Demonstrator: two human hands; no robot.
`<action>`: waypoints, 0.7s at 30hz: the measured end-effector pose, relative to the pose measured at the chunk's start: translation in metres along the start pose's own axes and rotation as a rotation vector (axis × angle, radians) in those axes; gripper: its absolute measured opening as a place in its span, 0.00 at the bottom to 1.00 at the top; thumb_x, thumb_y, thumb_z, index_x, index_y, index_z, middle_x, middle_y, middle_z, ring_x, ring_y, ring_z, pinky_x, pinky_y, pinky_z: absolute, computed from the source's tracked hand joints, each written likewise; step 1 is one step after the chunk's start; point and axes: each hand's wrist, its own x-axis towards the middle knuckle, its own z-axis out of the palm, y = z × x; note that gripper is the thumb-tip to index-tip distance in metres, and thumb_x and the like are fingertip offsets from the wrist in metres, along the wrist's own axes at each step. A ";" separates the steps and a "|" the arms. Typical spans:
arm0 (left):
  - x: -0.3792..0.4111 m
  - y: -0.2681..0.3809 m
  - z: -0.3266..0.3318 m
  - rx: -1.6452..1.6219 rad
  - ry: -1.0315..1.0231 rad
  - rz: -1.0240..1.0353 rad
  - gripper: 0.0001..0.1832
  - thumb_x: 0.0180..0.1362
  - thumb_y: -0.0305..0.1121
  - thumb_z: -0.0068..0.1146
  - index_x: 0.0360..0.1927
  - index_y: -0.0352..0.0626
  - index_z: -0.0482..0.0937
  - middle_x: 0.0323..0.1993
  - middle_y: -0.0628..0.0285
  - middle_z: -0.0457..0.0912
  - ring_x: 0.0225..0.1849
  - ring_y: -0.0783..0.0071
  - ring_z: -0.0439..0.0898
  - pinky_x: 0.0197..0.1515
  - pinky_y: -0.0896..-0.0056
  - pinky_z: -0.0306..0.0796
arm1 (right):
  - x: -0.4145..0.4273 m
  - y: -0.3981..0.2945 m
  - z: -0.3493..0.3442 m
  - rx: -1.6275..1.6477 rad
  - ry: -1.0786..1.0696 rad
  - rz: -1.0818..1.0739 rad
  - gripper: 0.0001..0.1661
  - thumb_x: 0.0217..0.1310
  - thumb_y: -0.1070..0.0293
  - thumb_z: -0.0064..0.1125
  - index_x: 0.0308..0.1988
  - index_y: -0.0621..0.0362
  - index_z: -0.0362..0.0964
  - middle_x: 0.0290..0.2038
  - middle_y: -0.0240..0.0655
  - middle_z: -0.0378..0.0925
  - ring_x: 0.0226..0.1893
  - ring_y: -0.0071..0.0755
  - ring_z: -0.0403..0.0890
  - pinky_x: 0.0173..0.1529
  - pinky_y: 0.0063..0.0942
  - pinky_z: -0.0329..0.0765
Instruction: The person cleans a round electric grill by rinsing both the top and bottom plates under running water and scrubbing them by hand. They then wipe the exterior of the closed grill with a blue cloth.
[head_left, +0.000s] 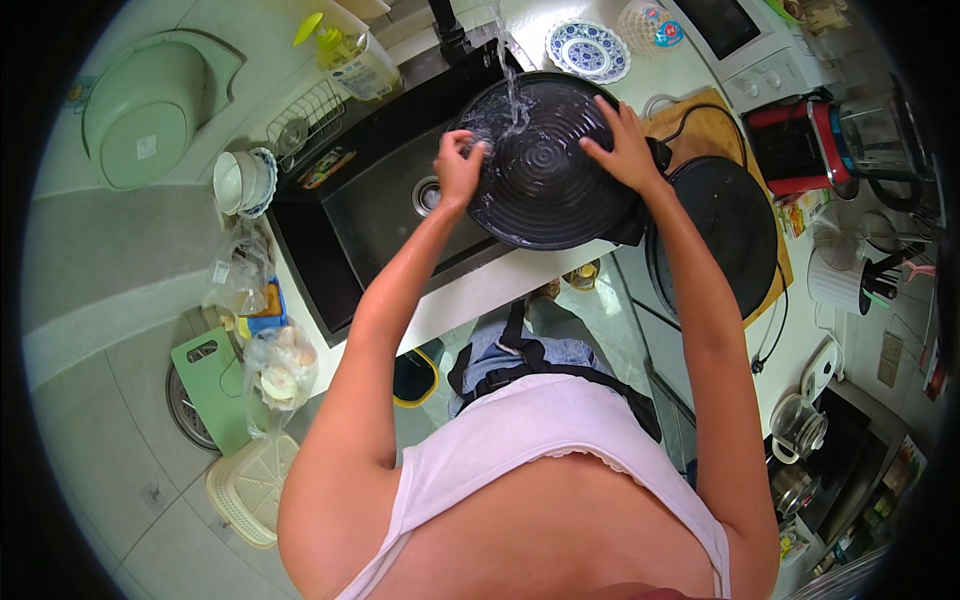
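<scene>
A round black electric griddle plate with concentric ridges lies over the right part of the black sink, its near edge over the front rim. Tap water runs onto its far left area and wets the ridges. My left hand is at the plate's left side, fingers curled around what looks like a small wire scourer, partly hidden by fingers and splashes. Across the plate's right rim, my right hand holds it with spread fingers and the thumb on the ridged face. A black tap stands behind the sink.
Right of the sink, a flat black round plate with a cord lies on a wooden board. A blue-patterned plate sits behind. Bowls stand at the left edge, a soap bottle at the back, a red blender far right.
</scene>
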 end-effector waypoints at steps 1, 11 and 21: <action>-0.007 0.009 0.009 -0.107 -0.071 -0.068 0.15 0.53 0.29 0.62 0.42 0.36 0.72 0.37 0.58 0.79 0.38 0.75 0.78 0.35 0.71 0.78 | -0.001 -0.009 0.000 -0.124 -0.002 -0.030 0.45 0.49 0.45 0.59 0.63 0.51 0.56 0.62 0.55 0.54 0.65 0.59 0.52 0.64 0.50 0.52; -0.029 0.009 0.046 0.493 -0.075 0.344 0.22 0.61 0.41 0.47 0.57 0.42 0.68 0.59 0.52 0.67 0.63 0.59 0.64 0.64 0.54 0.55 | 0.006 -0.055 0.016 0.213 0.019 -0.145 0.23 0.51 0.65 0.62 0.48 0.56 0.68 0.41 0.42 0.73 0.45 0.48 0.73 0.48 0.38 0.71; 0.029 -0.005 0.093 0.615 -0.086 0.302 0.31 0.62 0.44 0.42 0.62 0.31 0.59 0.65 0.45 0.58 0.68 0.52 0.53 0.68 0.54 0.46 | -0.005 -0.013 -0.011 0.174 0.239 0.061 0.20 0.60 0.63 0.54 0.49 0.61 0.67 0.40 0.47 0.73 0.43 0.51 0.73 0.48 0.40 0.69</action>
